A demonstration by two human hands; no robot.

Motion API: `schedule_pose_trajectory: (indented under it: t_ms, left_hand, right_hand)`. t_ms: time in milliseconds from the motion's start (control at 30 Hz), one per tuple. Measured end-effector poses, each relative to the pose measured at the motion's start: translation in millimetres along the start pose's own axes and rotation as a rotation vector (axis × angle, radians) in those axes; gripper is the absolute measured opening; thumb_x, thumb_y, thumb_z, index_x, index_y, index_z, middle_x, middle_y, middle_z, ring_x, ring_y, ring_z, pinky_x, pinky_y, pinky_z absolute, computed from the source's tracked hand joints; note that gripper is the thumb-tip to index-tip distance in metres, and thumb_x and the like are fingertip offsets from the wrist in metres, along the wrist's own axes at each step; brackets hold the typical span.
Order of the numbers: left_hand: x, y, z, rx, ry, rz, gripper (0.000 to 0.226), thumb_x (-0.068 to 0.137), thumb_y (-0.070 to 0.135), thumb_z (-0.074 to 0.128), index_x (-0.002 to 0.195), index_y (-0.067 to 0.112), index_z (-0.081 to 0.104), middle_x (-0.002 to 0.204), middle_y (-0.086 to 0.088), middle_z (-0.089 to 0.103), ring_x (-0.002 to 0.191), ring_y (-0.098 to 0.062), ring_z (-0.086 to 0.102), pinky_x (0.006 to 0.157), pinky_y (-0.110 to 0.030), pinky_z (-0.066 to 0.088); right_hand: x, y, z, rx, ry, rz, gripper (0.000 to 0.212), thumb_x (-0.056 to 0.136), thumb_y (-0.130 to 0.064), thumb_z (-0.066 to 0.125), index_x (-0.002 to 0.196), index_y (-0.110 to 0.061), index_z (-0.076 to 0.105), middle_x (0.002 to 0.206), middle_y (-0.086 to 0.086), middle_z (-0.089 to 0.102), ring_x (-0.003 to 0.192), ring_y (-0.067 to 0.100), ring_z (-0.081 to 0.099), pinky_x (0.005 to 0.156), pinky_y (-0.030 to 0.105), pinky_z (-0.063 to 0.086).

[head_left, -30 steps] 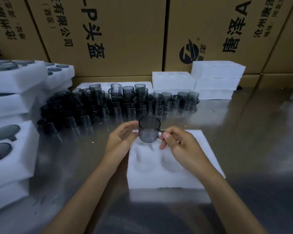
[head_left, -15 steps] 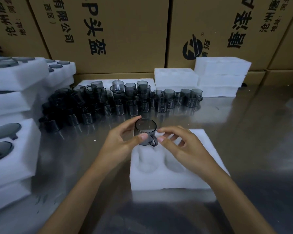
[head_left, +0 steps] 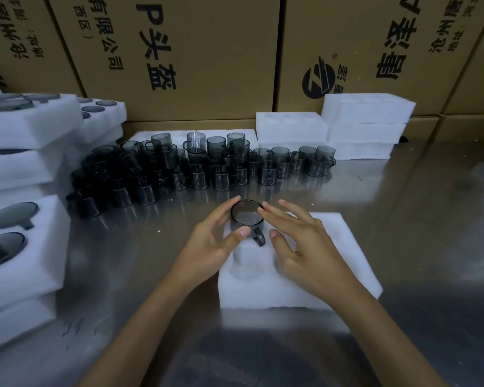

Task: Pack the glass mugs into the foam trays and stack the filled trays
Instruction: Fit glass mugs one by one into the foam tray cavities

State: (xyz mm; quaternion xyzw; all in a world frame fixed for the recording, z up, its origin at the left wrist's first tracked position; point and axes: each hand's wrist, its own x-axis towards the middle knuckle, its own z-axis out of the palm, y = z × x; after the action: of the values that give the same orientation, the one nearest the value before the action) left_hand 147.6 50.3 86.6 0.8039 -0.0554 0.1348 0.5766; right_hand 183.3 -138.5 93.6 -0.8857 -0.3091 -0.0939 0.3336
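A smoky grey glass mug (head_left: pixel 246 216) stands upright in the far-left pocket of a white foam tray (head_left: pixel 336 247) on the steel table, its handle pointing toward me. My left hand (head_left: pixel 210 247) curls round the mug, fingers on the far rim and thumb by the handle. My right hand (head_left: pixel 305 247) hovers over the tray with straight fingers, its index tip touching the mug's rim. Two more pockets of the tray show, both without mugs. Several loose mugs (head_left: pixel 207 166) stand crowded behind the tray.
Stacked foam trays (head_left: pixel 25 261) holding mugs rise at the left edge. Unfilled foam trays (head_left: pixel 366 118) are piled at the back right. Large cardboard boxes (head_left: pixel 207 51) wall off the back. Bare steel table (head_left: pixel 417 219) lies to the right.
The mug came down from the air into the tray's far-left pocket and turned its handle toward me. My right hand let go of the handle and straightened its fingers over the rim.
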Motion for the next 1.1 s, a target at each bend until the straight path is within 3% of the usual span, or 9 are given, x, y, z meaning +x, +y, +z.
schedule_pose_trajectory:
  t_ms: [100, 167, 267, 433, 567, 667, 867, 1033, 1100]
  left_hand:
    - [-1.0, 1.9, -3.2, 0.039, -0.007, -0.009, 0.061, 0.091, 0.03, 0.065, 0.147, 0.031, 0.042, 0.139, 0.031, 0.045, 0.126, 0.024, 0.035, 0.099, 0.0, 0.031]
    - [-3.0, 3.3, -6.3, 0.1, -0.019, -0.033, 0.06, 0.092, 0.045, 0.056, 0.148, 0.042, 0.036, 0.15, 0.034, 0.03, 0.137, 0.019, 0.022, 0.115, -0.017, 0.022]
    - [-6.5, 4.4, -10.3, 0.412, 0.088, 0.174, 0.047, 0.103, 0.041, 0.045, 0.149, 0.04, 0.036, 0.137, 0.057, 0.016, 0.138, 0.023, 0.009, 0.118, -0.026, 0.009]
    - [-4.2, -3.4, -17.0, 0.634, 0.219, 0.481, 0.039, 0.09, 0.019, 0.044, 0.115, 0.017, 0.073, 0.128, 0.013, 0.065, 0.135, -0.003, 0.045, 0.118, -0.034, 0.026]
    - [-3.5, -13.5, -17.7, 0.619, 0.211, 0.45, 0.039, 0.088, 0.018, 0.043, 0.107, 0.015, 0.076, 0.122, 0.009, 0.069, 0.129, -0.005, 0.051, 0.116, -0.036, 0.029]
    - [-3.4, -19.0, -17.1, 0.619, 0.193, 0.428, 0.042, 0.087, 0.02, 0.039, 0.105, 0.013, 0.077, 0.119, 0.007, 0.07, 0.125, -0.007, 0.053, 0.115, -0.036, 0.029]
    - [-3.5, -22.1, -13.8, 0.58, 0.209, 0.401, 0.047, 0.084, 0.02, 0.034, 0.1, 0.014, 0.079, 0.116, 0.017, 0.066, 0.125, 0.009, 0.042, 0.114, -0.021, 0.022]
    - [-3.3, -24.6, -10.0, 0.456, 0.251, 0.302, 0.04, 0.084, 0.009, 0.043, 0.096, 0.021, 0.079, 0.11, 0.028, 0.064, 0.122, 0.002, 0.052, 0.11, -0.022, 0.028]
    - [-4.0, -25.1, -7.5, 0.235, 0.267, 0.201, 0.038, 0.084, 0.008, 0.045, 0.093, 0.023, 0.078, 0.106, 0.02, 0.071, 0.119, -0.001, 0.058, 0.109, -0.025, 0.035]
  right_hand:
    - [-0.1, -0.3, 1.1, -0.019, 0.015, -0.022, 0.046, 0.101, -0.018, 0.048, 0.143, -0.034, 0.05, 0.152, -0.028, 0.037, 0.146, -0.009, 0.013, 0.112, 0.014, 0.01]
    - [-0.1, -0.8, 1.2, -0.031, 0.02, -0.038, 0.046, 0.1, -0.016, 0.048, 0.143, -0.032, 0.052, 0.153, -0.025, 0.037, 0.147, -0.006, 0.013, 0.111, 0.014, 0.009]
    - [-0.8, -0.8, 0.7, -0.084, 0.024, -0.045, 0.046, 0.098, -0.014, 0.046, 0.142, -0.029, 0.054, 0.152, -0.021, 0.041, 0.147, -0.002, 0.018, 0.112, 0.02, 0.016]
    - [-1.4, -2.7, -0.8, -0.119, 0.025, -0.037, 0.049, 0.096, -0.013, 0.046, 0.142, -0.027, 0.054, 0.151, -0.019, 0.043, 0.147, 0.002, 0.023, 0.113, 0.024, 0.022]
    - [-2.0, -6.3, -0.2, -0.206, -0.006, -0.029, 0.053, 0.093, -0.012, 0.045, 0.143, -0.029, 0.053, 0.15, -0.018, 0.045, 0.147, 0.005, 0.025, 0.11, 0.023, 0.023]
    - [-2.3, -9.4, 0.7, -0.313, 0.08, -0.012, 0.054, 0.085, -0.008, 0.049, 0.132, -0.029, 0.063, 0.141, -0.01, 0.058, 0.14, 0.015, 0.041, 0.106, 0.034, 0.036]
    - [3.1, -3.0, 5.4, -0.343, -0.016, 0.088, 0.052, 0.09, -0.015, 0.044, 0.132, -0.04, 0.061, 0.153, -0.008, 0.045, 0.148, 0.013, 0.02, 0.112, 0.038, 0.022]
    - [5.9, -0.4, 5.3, -0.174, -0.044, 0.149, 0.056, 0.09, -0.009, 0.041, 0.13, -0.043, 0.062, 0.154, -0.012, 0.041, 0.147, 0.009, 0.019, 0.113, 0.034, 0.017]
    - [6.1, 0.1, 0.1, -0.047, -0.093, 0.177, 0.058, 0.092, -0.005, 0.039, 0.13, -0.042, 0.061, 0.155, -0.014, 0.038, 0.145, 0.008, 0.021, 0.113, 0.03, 0.014]
